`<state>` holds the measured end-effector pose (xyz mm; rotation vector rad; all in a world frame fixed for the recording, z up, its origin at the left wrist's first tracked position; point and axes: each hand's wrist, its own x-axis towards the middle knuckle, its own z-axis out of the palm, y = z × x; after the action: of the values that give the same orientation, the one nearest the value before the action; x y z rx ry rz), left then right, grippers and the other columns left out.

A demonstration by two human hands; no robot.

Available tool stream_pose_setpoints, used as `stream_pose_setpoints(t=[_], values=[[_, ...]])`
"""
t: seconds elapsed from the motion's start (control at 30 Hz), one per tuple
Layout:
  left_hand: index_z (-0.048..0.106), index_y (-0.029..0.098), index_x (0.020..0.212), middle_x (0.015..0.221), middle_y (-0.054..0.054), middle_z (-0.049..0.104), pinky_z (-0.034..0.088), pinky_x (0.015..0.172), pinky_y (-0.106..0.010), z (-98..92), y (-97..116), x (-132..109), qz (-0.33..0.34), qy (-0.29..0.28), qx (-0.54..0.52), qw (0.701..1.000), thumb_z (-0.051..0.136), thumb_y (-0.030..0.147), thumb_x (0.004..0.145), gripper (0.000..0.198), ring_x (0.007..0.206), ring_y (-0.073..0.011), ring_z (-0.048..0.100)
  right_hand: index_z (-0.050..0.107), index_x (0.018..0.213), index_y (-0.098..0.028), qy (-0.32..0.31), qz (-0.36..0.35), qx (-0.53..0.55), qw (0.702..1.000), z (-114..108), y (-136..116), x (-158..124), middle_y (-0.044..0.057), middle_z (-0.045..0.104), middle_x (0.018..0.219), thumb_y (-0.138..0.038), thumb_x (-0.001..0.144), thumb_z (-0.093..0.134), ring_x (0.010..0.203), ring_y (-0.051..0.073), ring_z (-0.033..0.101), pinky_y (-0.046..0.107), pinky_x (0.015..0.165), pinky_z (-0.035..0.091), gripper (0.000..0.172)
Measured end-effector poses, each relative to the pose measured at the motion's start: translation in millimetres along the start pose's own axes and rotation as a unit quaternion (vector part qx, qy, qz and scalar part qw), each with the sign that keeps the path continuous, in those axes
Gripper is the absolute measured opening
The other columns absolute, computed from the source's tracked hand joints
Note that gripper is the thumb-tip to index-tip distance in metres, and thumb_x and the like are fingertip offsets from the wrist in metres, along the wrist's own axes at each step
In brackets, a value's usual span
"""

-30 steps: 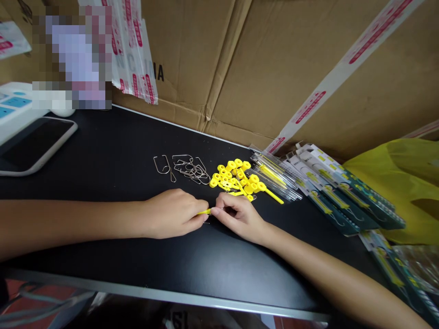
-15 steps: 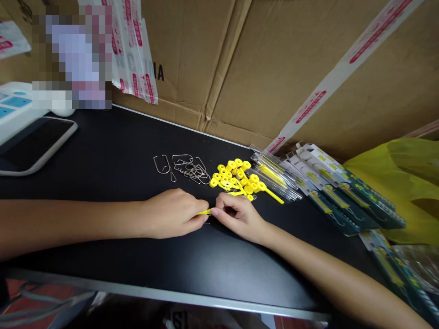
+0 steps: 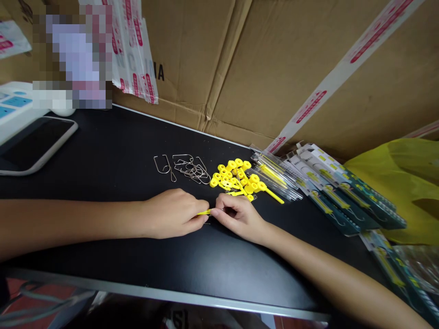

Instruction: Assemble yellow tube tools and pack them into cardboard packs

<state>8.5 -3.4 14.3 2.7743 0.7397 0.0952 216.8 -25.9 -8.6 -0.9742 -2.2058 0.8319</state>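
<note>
My left hand [image 3: 173, 213] and my right hand [image 3: 240, 215] meet fingertip to fingertip on the black table [image 3: 113, 151]. Both are closed in a pinch on one small yellow plastic piece [image 3: 205, 212]. A thin metal wire shows just below it, and I cannot tell which hand grips it. Just beyond my right hand lies a heap of yellow plastic pieces [image 3: 236, 178]. To its left is a pile of bent wire hooks [image 3: 187, 169].
Clear sleeves [image 3: 274, 176] and green-backed packed cards [image 3: 343, 196] lie to the right, with more at the far right. A yellow bag [image 3: 404, 183] sits behind them. Cardboard boxes [image 3: 274, 68] wall the back. A white-cased phone [image 3: 34, 144] lies at the left.
</note>
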Motion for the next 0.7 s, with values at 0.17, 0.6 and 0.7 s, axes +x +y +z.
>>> stream_pose_setpoints(t=[0.17, 0.6, 0.7], values=[[0.053, 0.019, 0.072, 0.061, 0.002, 0.060, 0.030, 0.052, -0.028, -0.1, -0.3, -0.5, 0.004, 0.006, 0.003, 1.000, 0.043, 0.026, 0.093, 0.024, 0.056, -0.0152, 0.058, 0.046, 0.067, -0.018, -0.001, 0.000, -0.002, 1.000, 0.1, -0.5, 0.4, -0.005, 0.044, 0.057, -0.025, 0.089, 0.056, 0.050, 0.007, 0.037, 0.018, 0.048, 0.030, 0.025], [0.054, 0.019, 0.072, 0.063, 0.001, 0.061, 0.031, 0.052, -0.027, -1.3, 1.1, -0.3, 0.000, 0.001, 0.001, 1.000, 0.044, 0.027, 0.093, 0.025, 0.057, -0.0155, 0.059, 0.046, 0.067, -0.018, -0.005, -0.004, -0.007, 1.000, 0.2, -1.5, 1.4, -0.005, 0.045, 0.056, -0.029, 0.090, 0.055, 0.050, 0.007, 0.038, 0.018, 0.048, 0.031, 0.027], [0.054, 0.019, 0.073, 0.062, 0.001, 0.060, 0.031, 0.052, -0.027, -0.9, 0.5, 0.3, 0.002, 0.005, 0.004, 1.000, 0.044, 0.027, 0.093, 0.024, 0.057, -0.0151, 0.059, 0.046, 0.067, -0.018, -0.004, -0.004, -0.008, 1.000, 0.1, -1.1, 1.2, -0.005, 0.044, 0.056, -0.029, 0.090, 0.055, 0.050, 0.007, 0.038, 0.018, 0.048, 0.031, 0.027]])
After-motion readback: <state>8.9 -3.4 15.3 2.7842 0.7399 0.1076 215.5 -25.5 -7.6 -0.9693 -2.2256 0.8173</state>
